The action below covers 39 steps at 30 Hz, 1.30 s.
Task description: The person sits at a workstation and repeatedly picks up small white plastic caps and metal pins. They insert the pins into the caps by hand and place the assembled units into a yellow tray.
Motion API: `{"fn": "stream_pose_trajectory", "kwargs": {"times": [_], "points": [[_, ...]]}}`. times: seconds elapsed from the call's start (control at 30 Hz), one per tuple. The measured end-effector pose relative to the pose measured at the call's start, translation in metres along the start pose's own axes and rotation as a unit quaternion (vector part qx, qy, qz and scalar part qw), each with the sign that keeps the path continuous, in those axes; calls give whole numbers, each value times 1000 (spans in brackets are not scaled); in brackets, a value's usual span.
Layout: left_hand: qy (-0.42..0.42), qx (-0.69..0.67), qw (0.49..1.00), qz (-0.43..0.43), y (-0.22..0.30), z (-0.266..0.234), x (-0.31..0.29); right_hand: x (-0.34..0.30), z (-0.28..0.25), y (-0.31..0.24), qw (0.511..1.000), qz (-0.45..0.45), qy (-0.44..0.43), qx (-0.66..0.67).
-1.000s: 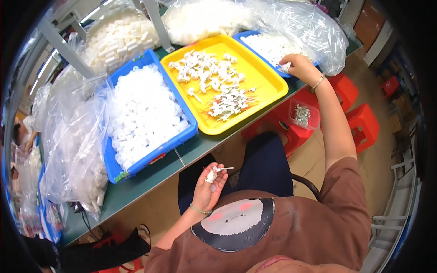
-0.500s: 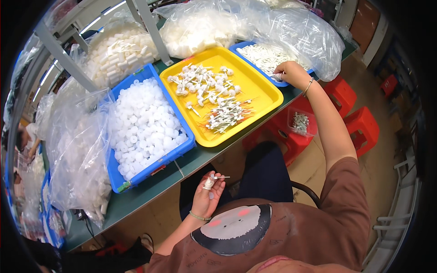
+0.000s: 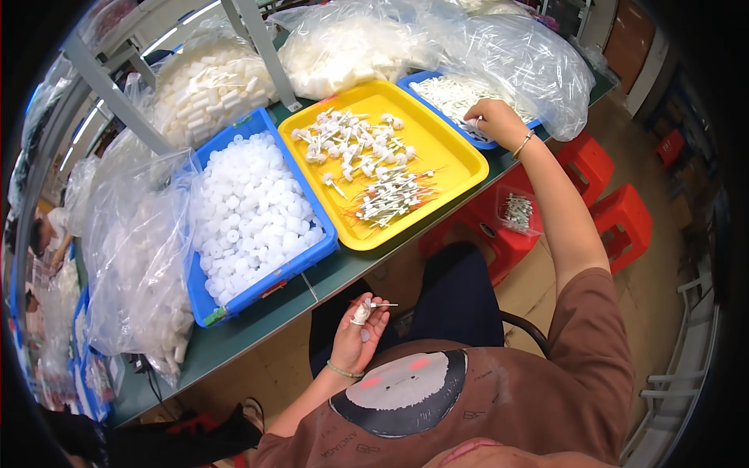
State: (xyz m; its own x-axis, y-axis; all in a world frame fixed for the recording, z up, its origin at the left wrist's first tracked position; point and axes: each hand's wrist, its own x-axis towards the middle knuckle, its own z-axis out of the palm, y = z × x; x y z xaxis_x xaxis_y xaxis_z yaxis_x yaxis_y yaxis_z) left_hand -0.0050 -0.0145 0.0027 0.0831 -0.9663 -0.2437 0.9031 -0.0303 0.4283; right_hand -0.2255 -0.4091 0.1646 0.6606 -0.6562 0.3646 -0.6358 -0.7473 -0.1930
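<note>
Over my lap, my left hand (image 3: 357, 337) is curled palm up around small white plastic parts (image 3: 361, 314). A thin pin sticks out of them past my fingertips, and a translucent white cap shows lower in the palm. My right hand (image 3: 501, 125) reaches to the near right end of a blue tray (image 3: 485, 145) full of small white stick-like pieces (image 3: 456, 95). Its thumb and fingers are pinched together just over the pieces; what is between them is too small to make out.
A yellow tray (image 3: 462, 178) carries white-capped pins and a bundle with orange wires. Left of it, a blue bin (image 3: 316, 251) is full of translucent caps (image 3: 250, 210). Plastic bags (image 3: 343, 58) line the back. Red stools (image 3: 624, 226) stand right, one bearing a small clear box (image 3: 516, 210).
My right hand has shifted slightly left and up over the stick-like pieces, fingers still pinched. My left hand keeps its hold. The whole view has moved a little.
</note>
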Motion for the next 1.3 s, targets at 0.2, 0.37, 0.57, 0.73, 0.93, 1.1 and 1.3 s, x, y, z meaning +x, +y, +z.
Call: {"fn": "stream_pose_trajectory", "kwargs": {"times": [0.2, 0.37, 0.57, 0.73, 0.93, 1.1, 1.3], "points": [[3, -8, 999, 36, 6, -3, -3, -55, -27, -118, 953, -51, 139, 266], [-41, -44, 997, 50, 4, 8, -1, -152, 39, -221, 945, -111, -20, 308], [-24, -32, 997, 65, 10, 6, -6, -174, 79, -236, 900, -19, -55, 431], [-5, -8, 998, 66, 7, 5, -8, -176, 82, -240, 896, -15, -65, 439], [57, 37, 998, 14, 0, 0, -5, -185, 99, -238, 951, -136, 25, 276], [100, 47, 992, -56, -2, -4, -8, -205, 116, -238, 807, 176, -171, 537], [104, -8, 990, -91, -6, -17, -6, -207, 122, -237, 946, -141, 47, 288]]}}
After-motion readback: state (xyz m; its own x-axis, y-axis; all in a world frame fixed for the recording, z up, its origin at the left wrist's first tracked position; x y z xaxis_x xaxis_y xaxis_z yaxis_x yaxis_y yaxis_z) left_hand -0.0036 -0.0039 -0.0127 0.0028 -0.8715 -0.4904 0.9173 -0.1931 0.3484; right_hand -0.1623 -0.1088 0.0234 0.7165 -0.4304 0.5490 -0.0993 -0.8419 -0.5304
